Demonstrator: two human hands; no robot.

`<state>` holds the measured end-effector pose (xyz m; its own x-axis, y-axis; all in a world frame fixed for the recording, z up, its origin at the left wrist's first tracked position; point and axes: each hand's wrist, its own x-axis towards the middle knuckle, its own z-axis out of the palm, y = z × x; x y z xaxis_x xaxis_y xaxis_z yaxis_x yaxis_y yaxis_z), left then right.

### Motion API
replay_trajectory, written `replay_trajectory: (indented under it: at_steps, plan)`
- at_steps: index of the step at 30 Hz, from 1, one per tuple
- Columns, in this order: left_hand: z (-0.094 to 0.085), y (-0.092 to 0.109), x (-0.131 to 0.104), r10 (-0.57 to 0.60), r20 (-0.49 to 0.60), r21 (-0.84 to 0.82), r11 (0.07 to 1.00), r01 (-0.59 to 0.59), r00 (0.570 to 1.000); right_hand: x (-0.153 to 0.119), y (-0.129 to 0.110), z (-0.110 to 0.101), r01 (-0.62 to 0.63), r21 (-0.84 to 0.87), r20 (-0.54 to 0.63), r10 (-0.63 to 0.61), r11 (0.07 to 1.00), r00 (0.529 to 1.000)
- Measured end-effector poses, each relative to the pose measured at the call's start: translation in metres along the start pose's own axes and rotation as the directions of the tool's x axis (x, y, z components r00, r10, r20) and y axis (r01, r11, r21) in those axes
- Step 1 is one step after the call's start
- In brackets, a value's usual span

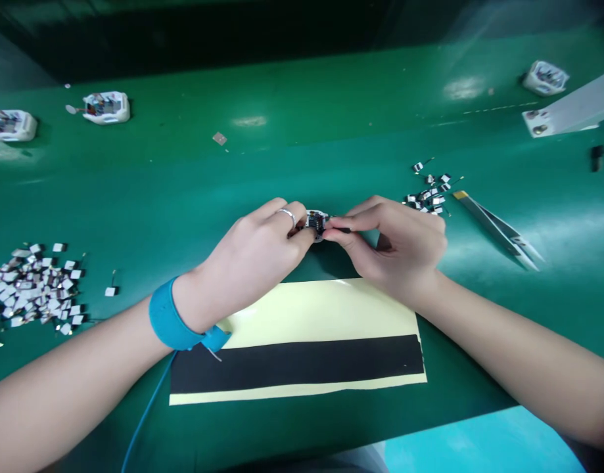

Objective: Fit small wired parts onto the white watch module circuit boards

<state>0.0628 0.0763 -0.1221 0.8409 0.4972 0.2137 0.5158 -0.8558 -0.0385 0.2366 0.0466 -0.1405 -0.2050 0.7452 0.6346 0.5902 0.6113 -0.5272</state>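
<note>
My left hand (262,246), with a ring and a blue wrist strap (176,318), is closed on the left side of a small white electronics housing (316,223). Dark circuit parts show inside the housing. From the right, my right hand (397,240) meets it with thumb and forefinger pinched on a small dark piece (344,230), whose exact kind I cannot make out. Both sets of fingertips hide much of the housing's edges. Below the hands lies a pale yellow sheet (326,309) bearing a wide black strip (302,364).
A heap of small white-and-black components (35,289) lies at left. A smaller cluster (430,194) sits beyond my right hand, beside metal tweezers (499,226). Similar white housings (107,108) stand along the back. A grey metal bracket (572,108) juts in at right.
</note>
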Motion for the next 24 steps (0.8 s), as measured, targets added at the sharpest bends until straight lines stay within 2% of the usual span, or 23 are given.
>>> replay_trajectory:
  at_steps: [7, 9, 12, 14, 16, 19, 21, 24]
  plan:
    - [0.005, -0.004, -0.001, 0.011, -0.039, -0.07, 0.997, -0.013, 0.999, -0.001, 0.004, 0.005, -0.002, 0.074, -0.003, 0.002, 0.997, 1.0]
    - [0.003, -0.002, 0.0, -0.009, -0.026, -0.1, 0.995, 0.006, 1.0, -0.001, 0.004, 0.006, -0.087, 0.129, 0.01, 0.086, 0.988, 0.996]
    - [-0.006, 0.005, 0.001, -0.123, 0.053, -0.165, 0.978, 0.13, 0.991, 0.002, 0.007, 0.0, -0.26, 0.318, -0.001, 0.275, 0.912, 0.962]
    - [-0.013, 0.009, 0.0, -0.192, 0.121, -0.251, 0.943, 0.217, 0.974, 0.005, 0.011, -0.009, -0.283, 0.373, -0.002, 0.306, 0.884, 0.952]
    - [-0.019, 0.01, -0.001, -0.236, 0.164, -0.342, 0.897, 0.279, 0.958, 0.009, 0.014, -0.019, -0.272, 0.223, 0.051, 0.267, 0.936, 0.962]
    - [-0.016, 0.0, 0.001, -0.259, 0.133, -0.421, 0.859, 0.291, 0.957, 0.013, 0.014, -0.026, -0.2, -0.104, 0.229, 0.219, 0.974, 0.948]
    - [-0.008, -0.009, 0.005, -0.217, 0.114, -0.468, 0.849, 0.245, 0.97, 0.012, 0.01, -0.023, -0.097, -0.225, 0.312, 0.166, 0.969, 0.935]
    - [0.007, -0.018, 0.009, -0.084, 0.138, -0.54, 0.829, 0.146, 0.987, 0.009, 0.004, -0.014, 0.023, -0.325, 0.352, 0.098, 0.945, 0.931]
